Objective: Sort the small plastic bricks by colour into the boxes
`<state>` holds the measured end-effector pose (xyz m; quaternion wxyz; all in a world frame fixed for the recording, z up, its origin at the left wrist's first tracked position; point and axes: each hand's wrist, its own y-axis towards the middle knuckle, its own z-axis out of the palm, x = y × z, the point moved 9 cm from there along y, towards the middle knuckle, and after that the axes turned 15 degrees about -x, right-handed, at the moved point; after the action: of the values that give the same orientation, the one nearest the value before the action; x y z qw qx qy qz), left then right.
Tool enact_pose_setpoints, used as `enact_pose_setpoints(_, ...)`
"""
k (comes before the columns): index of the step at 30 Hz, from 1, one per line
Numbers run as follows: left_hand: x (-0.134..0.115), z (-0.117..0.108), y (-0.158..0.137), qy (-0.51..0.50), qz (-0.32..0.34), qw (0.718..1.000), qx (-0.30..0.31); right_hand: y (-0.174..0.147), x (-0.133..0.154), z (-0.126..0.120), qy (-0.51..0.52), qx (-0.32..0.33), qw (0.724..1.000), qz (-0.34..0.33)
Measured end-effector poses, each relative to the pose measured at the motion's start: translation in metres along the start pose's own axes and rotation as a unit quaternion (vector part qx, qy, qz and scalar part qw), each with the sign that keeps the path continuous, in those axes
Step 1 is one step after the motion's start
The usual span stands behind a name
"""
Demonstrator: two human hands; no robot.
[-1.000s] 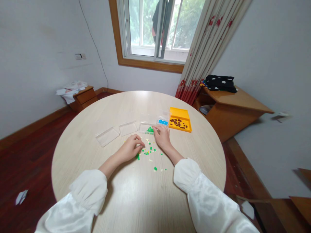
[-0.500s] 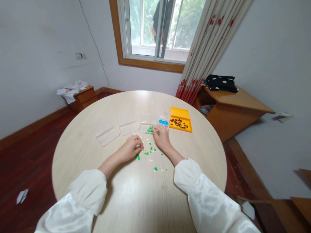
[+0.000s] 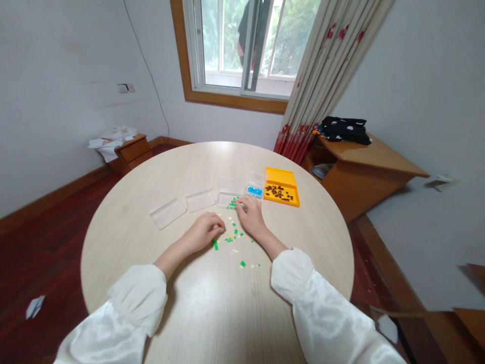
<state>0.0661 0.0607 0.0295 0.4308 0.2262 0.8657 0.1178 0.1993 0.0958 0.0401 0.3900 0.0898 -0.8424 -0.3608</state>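
My right hand [image 3: 250, 212] is at the front right of a clear box [image 3: 221, 200] holding several green building blocks [image 3: 232, 204]. Its thumb and fingers are pinched together by these blocks; what they hold is hidden. Over the left side of the loose pile rests my left hand [image 3: 206, 231], its fingers curled and closed, and I cannot make out anything in them. Small green blocks [image 3: 242, 264], along with cream and yellow ones, lie scattered between and below the hands. A longer green block [image 3: 215, 245] sits just under the left fingertips.
Two clear trays [image 3: 167, 214] [image 3: 200, 200] stand left of the box. To its right are a small clear box with blue blocks [image 3: 254, 191] and an open yellow case [image 3: 281, 177] with dark brown pieces [image 3: 278, 192]. All are on a round wooden table [image 3: 223, 313].
My right hand has shifted slightly left at the box's edge. The left fingertips have moved a little right and up over the pile. The boxes stay where they were.
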Motion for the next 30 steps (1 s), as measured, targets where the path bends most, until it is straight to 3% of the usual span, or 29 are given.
enact_pose_setpoints(5, 0.012, -0.013, 0.005, -0.084, -0.085, 0.990, -0.075, -0.001, 0.007, 0.000, 0.026, 0.010, 0.999, -0.015)
enact_pose_setpoints(11, 0.017, -0.022, 0.007, -0.112, -0.100, 0.980, -0.130, -0.011, 0.038, 0.004, 0.079, 0.069, 0.990, -0.093)
enact_pose_setpoints(21, 0.026, -0.024, 0.006, -0.194, -0.131, 0.959, -0.161, -0.015, 0.056, 0.002, 0.121, 0.093, 0.981, -0.123)
enact_pose_setpoints(30, 0.022, -0.013, 0.004, -0.243, -0.154, 0.951, -0.112, -0.019, 0.056, 0.005, 0.133, 0.090, 0.976, -0.144)
